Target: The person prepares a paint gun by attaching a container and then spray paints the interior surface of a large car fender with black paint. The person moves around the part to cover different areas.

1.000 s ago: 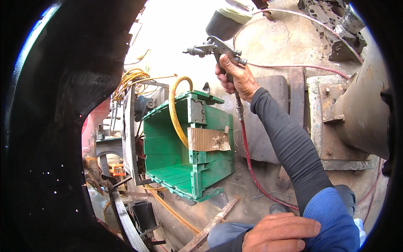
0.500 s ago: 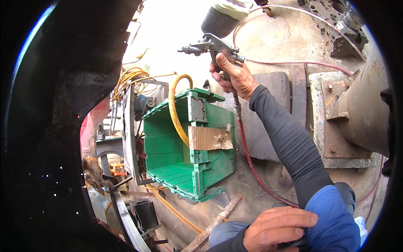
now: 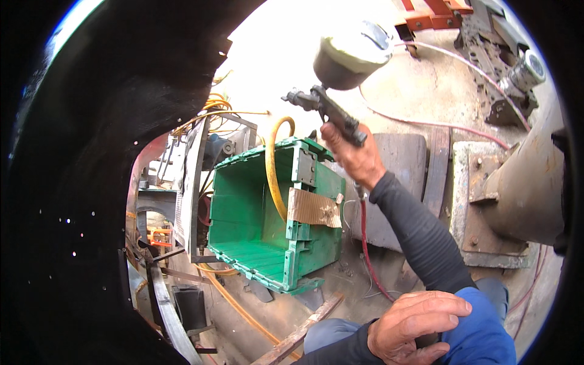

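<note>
My right hand (image 3: 356,155) is wrapped round a dark metal spray gun (image 3: 325,108), held above the green crate's back right corner with its nozzle pointing left. A red hose (image 3: 368,243) hangs below that hand. My left hand (image 3: 413,325) rests by my blue right sleeve, fingers curled over something dark that I cannot make out. The green plastic crate (image 3: 243,213) lies on its side, its open face toward the left; a yellow hose (image 3: 274,176) loops out of it and a piece of cardboard (image 3: 313,207) covers part of its frame. A dark round container (image 3: 347,61) with a pale top sits beyond the gun.
A large dark panel (image 3: 73,182) fills the left side. Metal frames (image 3: 198,182), coiled yellow hoses (image 3: 216,103) and a rusty bar (image 3: 304,331) surround the crate. At right are a grey slab (image 3: 395,182), a large bolted steel column (image 3: 517,176) and scrap metal parts (image 3: 486,73).
My right hand has lowered in the picture and the spray gun has tilted, showing more of its top. The view has shifted, so the background sits lower and farther right. My left hand stays curled.
</note>
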The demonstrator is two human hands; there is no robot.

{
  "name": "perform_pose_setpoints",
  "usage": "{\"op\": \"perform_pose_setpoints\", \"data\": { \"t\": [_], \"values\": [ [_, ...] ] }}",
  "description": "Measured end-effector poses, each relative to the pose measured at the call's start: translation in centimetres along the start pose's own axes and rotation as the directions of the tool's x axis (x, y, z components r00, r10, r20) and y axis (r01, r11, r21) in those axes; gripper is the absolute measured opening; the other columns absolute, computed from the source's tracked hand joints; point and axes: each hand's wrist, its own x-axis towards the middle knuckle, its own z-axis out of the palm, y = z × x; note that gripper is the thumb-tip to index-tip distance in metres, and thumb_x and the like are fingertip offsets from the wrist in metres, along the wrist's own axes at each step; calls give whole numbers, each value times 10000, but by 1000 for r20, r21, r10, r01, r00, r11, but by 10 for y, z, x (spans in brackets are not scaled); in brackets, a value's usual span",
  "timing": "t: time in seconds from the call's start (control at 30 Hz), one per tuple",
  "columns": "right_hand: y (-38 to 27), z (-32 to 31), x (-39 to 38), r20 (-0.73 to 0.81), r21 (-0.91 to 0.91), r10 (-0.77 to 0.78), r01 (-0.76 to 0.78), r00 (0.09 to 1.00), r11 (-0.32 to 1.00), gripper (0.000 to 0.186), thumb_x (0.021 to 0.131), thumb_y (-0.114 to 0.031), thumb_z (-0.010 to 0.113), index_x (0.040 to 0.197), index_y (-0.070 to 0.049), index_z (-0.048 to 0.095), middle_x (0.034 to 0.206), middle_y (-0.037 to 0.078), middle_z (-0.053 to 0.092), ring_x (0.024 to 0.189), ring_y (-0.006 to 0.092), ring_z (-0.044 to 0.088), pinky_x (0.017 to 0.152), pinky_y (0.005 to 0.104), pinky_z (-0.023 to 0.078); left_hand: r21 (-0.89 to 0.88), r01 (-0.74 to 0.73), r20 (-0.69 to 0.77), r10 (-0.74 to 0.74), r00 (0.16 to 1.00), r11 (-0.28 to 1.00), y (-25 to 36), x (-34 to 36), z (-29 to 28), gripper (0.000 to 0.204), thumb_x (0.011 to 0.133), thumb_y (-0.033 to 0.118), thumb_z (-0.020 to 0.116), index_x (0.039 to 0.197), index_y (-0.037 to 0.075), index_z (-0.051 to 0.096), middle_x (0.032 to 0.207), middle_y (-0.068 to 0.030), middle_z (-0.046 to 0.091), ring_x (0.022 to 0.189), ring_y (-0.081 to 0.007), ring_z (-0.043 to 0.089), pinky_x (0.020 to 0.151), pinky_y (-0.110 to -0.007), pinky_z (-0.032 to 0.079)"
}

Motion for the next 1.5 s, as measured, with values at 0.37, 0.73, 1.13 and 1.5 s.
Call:
{"op": "perform_pose_setpoints", "data": {
  "t": [0.37, 0.73, 1.13, 1.5],
  "values": [
    [-90, 58, 13, 120, -374, -292, 316, 949, 872, 265, 925, -227, 651, 999, -2, 533, 764, 214, 607, 701, 402, 603, 641, 438, 471, -119, -150, -5, 150, 989, 982, 18, 48, 7, 370, 809, 111, 698, 1118, -7, 532, 1020, -255, 645, 868, -381, 675, 754, -442, 555],
    [-101, 95, -7, 420, -678, -150, 419, 895, 604, 532, 755, -108, 644, 1173, 113, 399, 1033, 312, 520, 789, 462, 646, 695, 468, 559, -34, 182, -722, -150, 675, 983, 39, 92, -148, 703, 899, 464, 626, 1409, 38, 396, 1397, -124, 471, 1294, -239, 436, 1082, -419, 330],
    [-158, 52, -55, 648, -676, -204, 677, 734, 291, 530, 811, -281, 705, 1250, -26, 553, 1256, 139, 529, 1177, 317, 502, 861, 448, 473, -474, 75, -728, -438, 528, 877, 27, 95, -169, 556, 1005, 526, 412, 1262, 43, 512, 1192, -110, 576, 1124, -210, 544, 921, -390, 459],
    [-113, -46, -108, 603, -701, 247, 357, 759, 617, 380, 872, -314, 673, 1110, -20, 635, 1083, 143, 603, 977, 345, 607, 839, 413, 498, 40, 313, -827, -144, 543, 949, 55, 159, -210, 449, 955, 518, 554, 1029, 76, 578, 803, -16, 605, 741, -121, 592, 677, -267, 440]
  ]
}}
